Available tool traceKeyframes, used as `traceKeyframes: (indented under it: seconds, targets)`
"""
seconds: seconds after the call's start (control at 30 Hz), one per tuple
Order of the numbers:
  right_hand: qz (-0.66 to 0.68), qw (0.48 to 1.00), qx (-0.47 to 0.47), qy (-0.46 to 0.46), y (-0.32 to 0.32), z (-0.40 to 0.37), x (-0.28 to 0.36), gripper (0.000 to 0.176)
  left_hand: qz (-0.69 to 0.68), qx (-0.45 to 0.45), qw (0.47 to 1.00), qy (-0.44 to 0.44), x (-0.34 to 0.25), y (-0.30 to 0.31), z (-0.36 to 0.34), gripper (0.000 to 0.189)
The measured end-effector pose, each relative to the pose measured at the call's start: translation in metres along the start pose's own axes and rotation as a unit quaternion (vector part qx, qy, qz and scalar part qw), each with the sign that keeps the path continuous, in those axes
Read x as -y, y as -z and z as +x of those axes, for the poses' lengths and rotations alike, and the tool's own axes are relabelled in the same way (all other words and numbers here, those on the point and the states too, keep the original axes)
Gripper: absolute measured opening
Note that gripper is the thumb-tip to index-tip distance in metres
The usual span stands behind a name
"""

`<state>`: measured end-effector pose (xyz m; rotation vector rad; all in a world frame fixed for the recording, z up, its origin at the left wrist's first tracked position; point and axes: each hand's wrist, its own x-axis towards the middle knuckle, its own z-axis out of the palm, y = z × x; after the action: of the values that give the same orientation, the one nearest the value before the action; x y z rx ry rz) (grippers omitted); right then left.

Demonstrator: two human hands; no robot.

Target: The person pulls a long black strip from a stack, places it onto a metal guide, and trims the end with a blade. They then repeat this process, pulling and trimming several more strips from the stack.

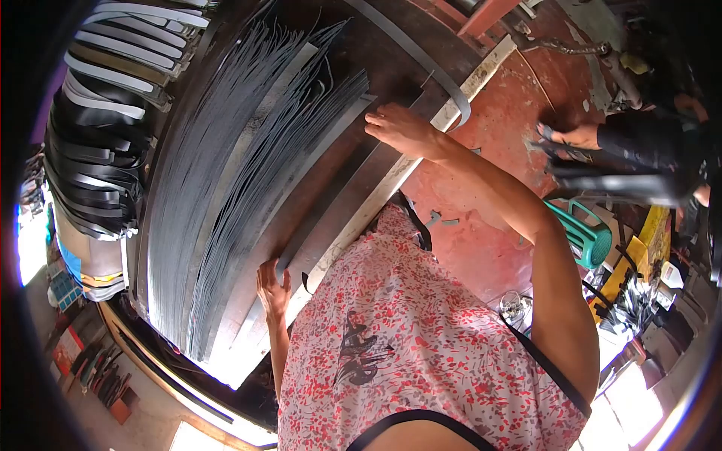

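On the table, left hand part-open, right hand loosely curled: could skew the strips by brushing their ends.

A dark table is bearing many grey strips beyond the left hand and right hand; a flat strip is lying between them, another strip is crossing the edge past the right hand.

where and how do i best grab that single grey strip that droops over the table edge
Pinch the grey strip by its drooping end, coming from the floor side. That end bends past the pale edge, so thumb and finger can likely reach both faces.
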<state>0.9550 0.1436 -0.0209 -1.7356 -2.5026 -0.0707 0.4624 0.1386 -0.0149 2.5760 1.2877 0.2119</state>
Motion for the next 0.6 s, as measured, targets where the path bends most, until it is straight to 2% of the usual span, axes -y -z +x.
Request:
traceKeyframes:
  seconds: [0.07, 0.1, 0.17, 0.4, 0.47, 0.6]
  targets:
    - [-0.010, 0.997, -0.067, 0.021, -0.001, -0.003, -0.001, 0.021, -0.001, -0.004, 1.000, -0.003, -0.001, -0.001, 0.000, 0.037]
    - [-0.009, 0.997, -0.067, 0.021, 0.001, -0.002, -0.002, 0.021, -0.002, -0.008, 1.000, -0.006, -0.001, -0.002, 0.001, 0.037]
    - [0.002, 0.999, 0.035, 0.000, 0.005, -0.001, -0.004, 0.025, 0.002, -0.011, 1.000, -0.012, -0.002, -0.003, 0.003, 0.037]
    - [0.038, 0.998, 0.052, -0.009, 0.007, 0.000, -0.004, 0.026, -0.006, -0.015, 1.000, -0.014, -0.003, -0.001, 0.003, 0.036]
    - [0.054, 0.990, -0.127, 0.033, -0.005, -0.004, -0.009, 0.027, -0.009, -0.019, 1.000, -0.013, -0.004, 0.000, 0.004, 0.036]
    - [0.070, 0.991, -0.108, 0.025, 0.000, -0.002, -0.009, 0.030, -0.015, -0.023, 1.000, -0.006, -0.008, 0.001, 0.005, 0.036]
